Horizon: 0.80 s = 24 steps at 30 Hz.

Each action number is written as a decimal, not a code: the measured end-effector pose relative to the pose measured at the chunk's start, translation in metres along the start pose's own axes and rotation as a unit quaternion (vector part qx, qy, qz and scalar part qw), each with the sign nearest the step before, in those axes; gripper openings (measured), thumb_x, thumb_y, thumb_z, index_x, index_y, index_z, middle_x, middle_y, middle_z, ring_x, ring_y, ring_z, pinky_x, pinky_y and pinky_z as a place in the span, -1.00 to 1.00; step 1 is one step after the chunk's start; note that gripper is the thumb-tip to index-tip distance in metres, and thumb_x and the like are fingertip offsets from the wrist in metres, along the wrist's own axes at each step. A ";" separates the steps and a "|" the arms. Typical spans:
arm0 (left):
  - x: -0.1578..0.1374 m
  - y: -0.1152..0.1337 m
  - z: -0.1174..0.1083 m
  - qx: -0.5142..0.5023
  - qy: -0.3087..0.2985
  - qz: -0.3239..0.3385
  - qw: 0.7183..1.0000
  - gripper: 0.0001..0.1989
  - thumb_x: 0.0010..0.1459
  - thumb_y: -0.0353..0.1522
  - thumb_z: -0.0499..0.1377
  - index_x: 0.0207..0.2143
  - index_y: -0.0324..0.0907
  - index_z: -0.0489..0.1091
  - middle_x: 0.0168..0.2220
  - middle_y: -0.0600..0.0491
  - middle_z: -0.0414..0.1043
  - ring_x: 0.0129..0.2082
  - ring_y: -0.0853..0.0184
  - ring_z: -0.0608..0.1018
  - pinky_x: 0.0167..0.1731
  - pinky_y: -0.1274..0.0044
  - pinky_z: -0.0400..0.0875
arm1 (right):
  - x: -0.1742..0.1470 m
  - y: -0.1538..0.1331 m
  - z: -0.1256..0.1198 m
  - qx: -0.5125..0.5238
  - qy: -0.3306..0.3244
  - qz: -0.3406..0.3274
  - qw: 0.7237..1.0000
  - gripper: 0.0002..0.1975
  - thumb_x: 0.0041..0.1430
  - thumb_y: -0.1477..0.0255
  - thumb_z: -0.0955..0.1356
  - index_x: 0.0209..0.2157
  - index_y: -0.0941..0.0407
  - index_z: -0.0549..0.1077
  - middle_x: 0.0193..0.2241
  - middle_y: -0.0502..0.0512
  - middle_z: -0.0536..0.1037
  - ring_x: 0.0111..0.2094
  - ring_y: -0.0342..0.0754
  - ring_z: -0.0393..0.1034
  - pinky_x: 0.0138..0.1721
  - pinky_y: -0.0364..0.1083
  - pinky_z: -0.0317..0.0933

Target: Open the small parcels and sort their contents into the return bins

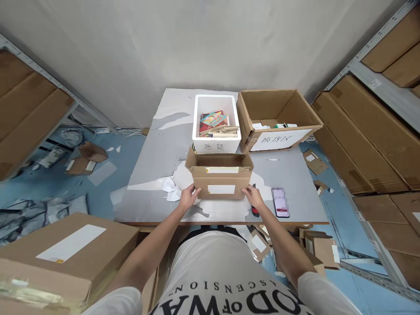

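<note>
A small open cardboard box (pixel 226 180) stands on the table in front of me, a white label on its near side. My left hand (pixel 188 197) grips its lower left corner, thumb on the front. At the lower right corner, my right hand (pixel 253 195) holds it the same way. The box's flaps are up and its inside is mostly hidden. A red and black object (pixel 255 211) lies partly under my right wrist; its kind is unclear. Crumpled white paper (pixel 172 190) is left of my left hand, and a phone (pixel 280 202) lies to the right.
Behind the box are a white foam box (pixel 216 145) holding books (pixel 213 122) and a large open carton (pixel 278 105) with small packages. The grey table (pixel 147 153) has torn patches. Stacked cartons (pixel 364 131) flank the right; a big carton (pixel 65 249) stands near left.
</note>
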<state>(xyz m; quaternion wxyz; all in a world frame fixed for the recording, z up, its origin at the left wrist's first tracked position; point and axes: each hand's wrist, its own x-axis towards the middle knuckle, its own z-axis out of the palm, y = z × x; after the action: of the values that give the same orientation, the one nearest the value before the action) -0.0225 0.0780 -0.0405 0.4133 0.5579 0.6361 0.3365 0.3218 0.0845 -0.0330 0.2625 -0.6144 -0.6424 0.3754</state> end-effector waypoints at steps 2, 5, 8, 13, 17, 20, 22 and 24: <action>-0.005 0.013 -0.007 0.040 0.005 0.008 0.999 -0.55 0.12 -0.08 0.09 -0.03 -0.12 0.44 -0.09 0.05 0.55 -0.06 0.18 0.56 -0.10 0.44 0.42 | -0.003 -0.011 -0.011 0.006 -0.002 0.007 1.000 -0.70 0.19 0.19 0.23 -0.23 0.06 0.48 -0.27 0.13 0.61 -0.23 0.08 0.51 -0.22 0.00 0.34; -0.004 0.028 -0.011 0.088 0.021 -0.009 0.996 -0.57 0.15 -0.07 0.07 -0.08 -0.10 0.49 -0.17 0.06 0.59 -0.13 0.16 0.58 -0.19 0.45 0.43 | 0.000 -0.024 -0.023 -0.043 0.004 0.039 0.998 -0.61 0.19 0.10 0.21 -0.33 0.07 0.52 -0.35 0.12 0.62 -0.31 0.09 0.48 -0.29 -0.03 0.29; 0.002 0.034 -0.011 0.097 0.018 -0.034 0.994 -0.59 0.14 -0.10 0.08 -0.10 -0.11 0.51 -0.20 0.03 0.59 -0.16 0.16 0.59 -0.22 0.46 0.43 | 0.006 -0.029 -0.026 -0.096 0.000 0.078 0.992 -0.54 0.19 0.06 0.18 -0.49 0.08 0.49 -0.48 0.11 0.58 -0.40 0.05 0.44 -0.37 -0.07 0.22; 0.011 0.032 -0.010 0.098 -0.048 -0.064 0.992 -0.61 0.04 -0.11 0.18 -0.15 -0.11 0.54 -0.23 0.02 0.60 -0.18 0.15 0.60 -0.24 0.46 0.44 | 0.015 -0.027 -0.022 -0.100 -0.014 0.134 0.986 -0.53 0.17 0.05 0.21 -0.47 0.10 0.53 -0.44 0.15 0.59 -0.36 0.05 0.45 -0.36 -0.08 0.21; 0.013 0.021 -0.004 0.045 -0.041 -0.072 0.996 -0.54 0.01 -0.08 0.20 -0.12 -0.18 0.52 -0.17 -0.04 0.58 -0.13 0.13 0.58 -0.14 0.43 0.44 | 0.014 -0.023 -0.019 -0.077 -0.008 0.148 0.986 -0.52 0.18 0.06 0.21 -0.27 0.12 0.57 -0.28 0.17 0.62 -0.23 0.05 0.48 -0.24 -0.10 0.27; 0.007 0.006 -0.002 0.002 -0.001 -0.082 0.997 -0.49 0.08 -0.12 0.12 -0.02 -0.25 0.46 -0.04 -0.12 0.52 -0.01 0.13 0.52 0.00 0.36 0.37 | -0.002 -0.010 -0.016 -0.037 0.020 0.155 0.987 -0.47 0.25 0.13 0.12 -0.04 0.14 0.49 -0.09 0.18 0.57 -0.18 0.01 0.50 -0.12 -0.07 0.29; -0.005 -0.006 -0.004 -0.011 0.011 -0.084 0.996 -0.47 0.10 -0.18 0.07 0.05 -0.29 0.40 0.04 -0.15 0.46 0.05 0.14 0.49 0.06 0.33 0.33 | -0.022 0.004 -0.013 0.009 0.051 0.158 0.986 -0.48 0.26 0.23 0.10 0.12 0.16 0.36 0.01 0.20 0.50 -0.16 -0.02 0.51 -0.02 -0.03 0.28; -0.020 -0.016 -0.006 -0.007 -0.019 -0.068 0.998 -0.41 0.04 -0.23 0.11 0.12 -0.30 0.33 0.07 -0.15 0.42 0.07 0.14 0.47 0.09 0.32 0.31 | -0.043 0.019 -0.007 0.034 0.049 0.139 0.988 -0.44 0.18 0.32 0.19 0.21 0.14 0.25 0.09 0.21 0.44 -0.04 0.01 0.46 0.09 0.03 0.21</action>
<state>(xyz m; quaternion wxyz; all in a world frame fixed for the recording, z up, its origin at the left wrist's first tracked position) -0.0339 0.0557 -0.0496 0.4510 0.5170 0.6621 0.3015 0.3430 0.0427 -0.0392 0.2595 -0.7063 -0.5239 0.3993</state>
